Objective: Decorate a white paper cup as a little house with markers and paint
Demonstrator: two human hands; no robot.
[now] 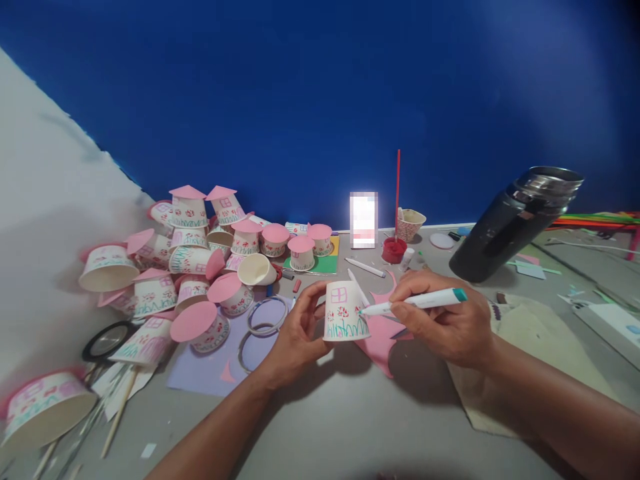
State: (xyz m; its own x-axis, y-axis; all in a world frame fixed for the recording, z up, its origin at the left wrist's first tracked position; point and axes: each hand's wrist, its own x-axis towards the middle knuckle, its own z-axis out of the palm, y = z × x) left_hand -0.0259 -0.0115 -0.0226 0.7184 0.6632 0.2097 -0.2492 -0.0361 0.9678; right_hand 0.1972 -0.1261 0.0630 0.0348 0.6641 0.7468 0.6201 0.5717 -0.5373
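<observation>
In the middle of the head view, my left hand (302, 327) grips a white paper cup (345, 300) turned upside down. A purple window, red flowers and green grass strokes are drawn on the cup's side. My right hand (440, 320) is closed around a white marker (425, 302) with a green end. The marker's tip meets, or nearly meets, the right side of the cup near the flowers and grass. Behind and below the cup lie pink paper scraps (379, 343). A capped white marker (365, 267) rests farther back on the grey table.
Several decorated cups with pink paper roofs (195, 321) are piled at left. Tape rolls (269, 316) lie on purple paper (200, 370). At the back stand a lit phone (364, 221) and a red pot (395, 251) with a stick. A dark flask (515, 223) leans at right beside beige cloth (540, 360).
</observation>
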